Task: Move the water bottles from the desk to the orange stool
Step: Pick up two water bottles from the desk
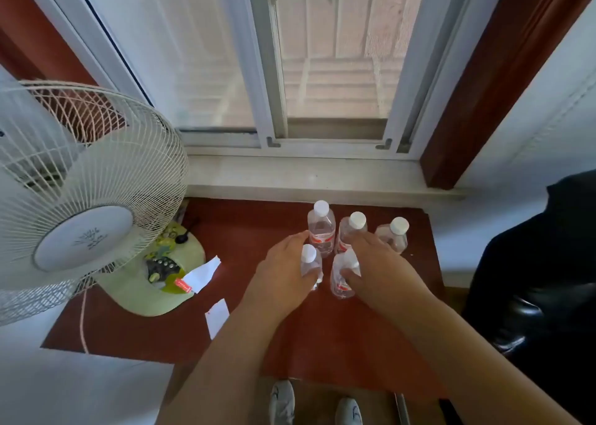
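Water bottles, five clear ones with white caps, stand clustered upright on the red-brown desk [322, 334] just below the window sill [322, 173]: three in a back row, back-left bottle [320, 228], back-middle bottle [350, 231], back-right bottle [395, 234], and two in front. Left hand [283, 269] is curled around the front-left bottle [309, 263], thumb across its body, cap poking out above the hand. Right hand [377, 263] is wrapped on the front-right bottle [342, 278], fingers covering its cap and shoulder. Step in hand: looks like the first pickup, both grips closing, neither bottle clearly off the desk. Orange stool not in view, so none delivered as far as can be told. Next move likely calls for lifting both straight up clear of the back row, which stands very close, then turning to find the stool. Desk fan [84, 205] and paper scraps [206, 273] sit to the left, apart from the bottles.
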`<control>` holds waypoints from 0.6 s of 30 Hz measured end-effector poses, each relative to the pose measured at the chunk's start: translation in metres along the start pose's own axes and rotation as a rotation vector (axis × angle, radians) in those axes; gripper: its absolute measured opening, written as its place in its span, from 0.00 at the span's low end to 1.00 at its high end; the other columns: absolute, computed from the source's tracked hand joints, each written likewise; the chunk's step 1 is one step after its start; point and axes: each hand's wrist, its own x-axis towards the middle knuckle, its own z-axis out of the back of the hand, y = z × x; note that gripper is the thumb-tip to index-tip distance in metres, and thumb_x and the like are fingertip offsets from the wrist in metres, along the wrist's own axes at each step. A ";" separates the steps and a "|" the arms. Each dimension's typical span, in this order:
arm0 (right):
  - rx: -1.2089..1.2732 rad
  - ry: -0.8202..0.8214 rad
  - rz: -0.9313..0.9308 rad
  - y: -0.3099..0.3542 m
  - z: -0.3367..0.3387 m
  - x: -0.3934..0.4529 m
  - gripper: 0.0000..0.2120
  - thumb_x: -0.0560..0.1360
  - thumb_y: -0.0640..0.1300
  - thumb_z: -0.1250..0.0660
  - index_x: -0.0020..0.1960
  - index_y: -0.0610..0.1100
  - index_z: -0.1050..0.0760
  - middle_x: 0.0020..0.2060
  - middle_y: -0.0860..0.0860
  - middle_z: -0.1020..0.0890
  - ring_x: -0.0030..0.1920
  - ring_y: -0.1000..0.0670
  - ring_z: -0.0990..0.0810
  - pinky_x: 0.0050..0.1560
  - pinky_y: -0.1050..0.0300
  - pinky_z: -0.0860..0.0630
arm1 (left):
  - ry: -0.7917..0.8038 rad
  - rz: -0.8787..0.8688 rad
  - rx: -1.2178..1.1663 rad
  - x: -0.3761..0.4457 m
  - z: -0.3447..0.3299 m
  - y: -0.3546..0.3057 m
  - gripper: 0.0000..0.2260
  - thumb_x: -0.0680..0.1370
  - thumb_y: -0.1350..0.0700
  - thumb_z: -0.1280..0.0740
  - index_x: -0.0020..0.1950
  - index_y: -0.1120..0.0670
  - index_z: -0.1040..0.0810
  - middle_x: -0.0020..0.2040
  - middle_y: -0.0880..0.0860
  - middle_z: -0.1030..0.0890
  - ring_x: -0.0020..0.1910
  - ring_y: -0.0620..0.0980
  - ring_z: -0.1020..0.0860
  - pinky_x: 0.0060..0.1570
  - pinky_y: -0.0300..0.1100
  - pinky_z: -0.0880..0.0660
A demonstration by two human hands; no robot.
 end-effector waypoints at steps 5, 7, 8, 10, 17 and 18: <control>0.008 0.071 -0.043 -0.001 -0.009 0.015 0.27 0.77 0.46 0.31 0.74 0.50 0.35 0.72 0.53 0.32 0.69 0.47 0.28 0.66 0.51 0.28 | 0.027 0.025 -0.030 0.015 -0.009 0.013 0.32 0.76 0.45 0.27 0.77 0.44 0.35 0.75 0.44 0.30 0.75 0.47 0.34 0.72 0.49 0.33; 0.016 0.089 -0.080 -0.004 -0.016 0.019 0.28 0.77 0.46 0.31 0.74 0.50 0.36 0.73 0.52 0.31 0.68 0.47 0.27 0.66 0.49 0.27 | 0.027 0.042 -0.045 0.019 -0.012 0.017 0.32 0.75 0.45 0.26 0.76 0.44 0.33 0.74 0.44 0.29 0.74 0.47 0.32 0.72 0.50 0.32; 0.025 0.091 -0.099 -0.004 -0.017 0.020 0.28 0.77 0.46 0.31 0.74 0.50 0.36 0.72 0.52 0.31 0.68 0.47 0.26 0.65 0.48 0.26 | 0.025 0.039 -0.050 0.020 -0.012 0.018 0.30 0.75 0.46 0.26 0.75 0.44 0.31 0.73 0.44 0.27 0.72 0.47 0.30 0.71 0.49 0.31; 0.049 0.089 -0.138 -0.004 -0.023 0.022 0.25 0.78 0.46 0.32 0.72 0.49 0.35 0.71 0.52 0.29 0.67 0.47 0.26 0.63 0.47 0.26 | 0.021 0.036 -0.060 0.024 -0.015 0.019 0.25 0.75 0.48 0.26 0.71 0.46 0.27 0.68 0.44 0.24 0.68 0.46 0.27 0.66 0.44 0.30; 0.172 0.030 -0.226 -0.007 -0.047 0.019 0.21 0.80 0.46 0.35 0.70 0.47 0.36 0.67 0.48 0.27 0.65 0.45 0.24 0.59 0.51 0.26 | 0.027 0.043 -0.168 0.026 -0.032 0.040 0.19 0.74 0.47 0.26 0.63 0.37 0.25 0.56 0.36 0.22 0.58 0.39 0.23 0.60 0.45 0.24; 0.188 0.020 -0.241 -0.006 -0.050 0.019 0.22 0.80 0.46 0.35 0.71 0.47 0.36 0.68 0.48 0.28 0.66 0.45 0.25 0.60 0.50 0.26 | 0.033 0.034 -0.173 0.026 -0.034 0.043 0.20 0.74 0.48 0.26 0.63 0.36 0.26 0.57 0.34 0.23 0.59 0.37 0.24 0.60 0.42 0.25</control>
